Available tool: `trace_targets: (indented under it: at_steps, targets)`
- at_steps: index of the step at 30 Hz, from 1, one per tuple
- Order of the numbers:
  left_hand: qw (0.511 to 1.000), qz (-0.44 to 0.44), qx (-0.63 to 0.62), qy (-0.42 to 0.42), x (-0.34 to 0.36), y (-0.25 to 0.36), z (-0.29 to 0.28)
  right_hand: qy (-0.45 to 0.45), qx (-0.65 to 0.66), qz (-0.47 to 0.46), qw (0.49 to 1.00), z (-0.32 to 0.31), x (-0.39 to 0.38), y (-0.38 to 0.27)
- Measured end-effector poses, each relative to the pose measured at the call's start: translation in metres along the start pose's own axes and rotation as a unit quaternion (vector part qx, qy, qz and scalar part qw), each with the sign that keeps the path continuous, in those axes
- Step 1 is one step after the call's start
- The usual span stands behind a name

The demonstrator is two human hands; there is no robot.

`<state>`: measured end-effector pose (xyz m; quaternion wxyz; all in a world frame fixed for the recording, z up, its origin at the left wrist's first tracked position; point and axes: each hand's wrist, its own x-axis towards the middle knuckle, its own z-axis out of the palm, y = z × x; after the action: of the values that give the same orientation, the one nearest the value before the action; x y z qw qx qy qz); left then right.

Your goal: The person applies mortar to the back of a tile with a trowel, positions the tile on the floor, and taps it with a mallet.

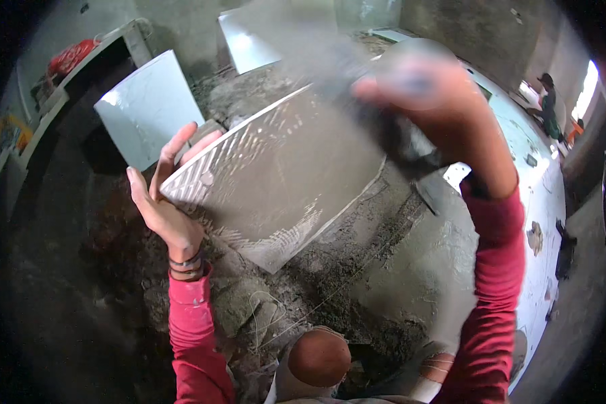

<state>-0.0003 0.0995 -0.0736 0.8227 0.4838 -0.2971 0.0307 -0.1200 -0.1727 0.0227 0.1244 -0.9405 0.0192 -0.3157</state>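
My left hand [175, 215] supports a large tile [289, 175] by its left edge, fingers up along the rim. The tile is tilted with its back up, coated in wet grey mortar over a ridged pattern. My right hand [427, 94], raised over the tile's upper right, is closed on a dark trowel [414, 155], which is smeared by motion. Below the tile lies rough wet mortar [411, 269], with a thin string [269, 316] across it near my knee.
White tiles [148, 108] lean at the back left and back [249, 44], beside a concrete ledge [128, 40] with a red sack [71, 55]. White tiles [539, 283] cover a raised surface along the right. Another person [547, 104] crouches by a bright opening at the far right.
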Motion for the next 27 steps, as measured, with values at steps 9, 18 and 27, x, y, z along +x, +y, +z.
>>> trace_targets:
  at_steps: [9,18,27]
  targets:
    - [0.993,-0.065,0.090,0.033,-0.007,-0.018,-0.015,0.275,0.245,0.361,0.857,0.142,-0.023,0.259]
    - [0.997,-0.038,0.062,0.027,-0.008,-0.015,-0.020,0.258,0.352,0.393,0.810,0.153,0.026,0.184]
    - [0.978,0.002,0.102,0.180,0.004,-0.017,-0.037,0.254,0.613,0.381,0.644,0.186,0.014,0.188]
